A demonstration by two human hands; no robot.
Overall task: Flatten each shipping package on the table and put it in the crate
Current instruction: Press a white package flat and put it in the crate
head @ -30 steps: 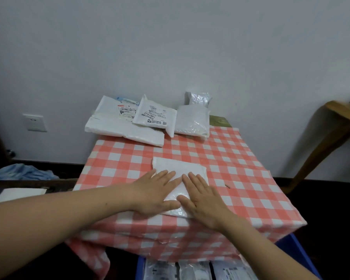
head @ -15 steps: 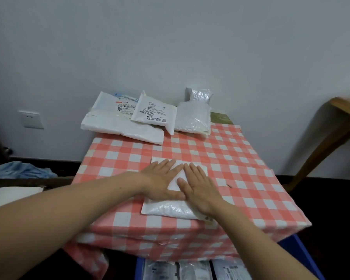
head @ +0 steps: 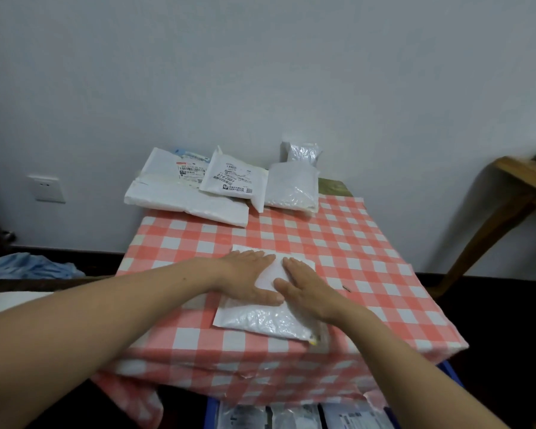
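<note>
Here the package (head: 262, 322) lies flat at the centre of the frame, near the front edge of the surface (head: 369, 252), which is covered by a red-and-white checked cloth. Both hands press on its far half, palms down, fingers straight and held together. The left hand (head: 249, 278) and right hand (head: 307, 289) lie side by side, thumbs almost touching. Neither grasps anything. The near half of the package shows crinkled bubble wrap.

Higher in the frame, along the surface's back edge by the wall, lie more parcels. A large white mailer (head: 183, 204) sits at the left, with a labelled pouch (head: 233, 178) resting partly on it. A bubble pouch (head: 291, 188) lies just to the right, and a small silvery pouch (head: 302, 151) stands behind that.

At the bottom edge, below the hanging cloth, the blue crate (head: 210, 413) shows its rim, with several flat parcels (head: 291, 418) inside.

A socket (head: 46, 188) sits on the wall at middle left. Blue fabric (head: 28, 267) lies below it. Wooden furniture (head: 523, 181) stands at the right edge.
</note>
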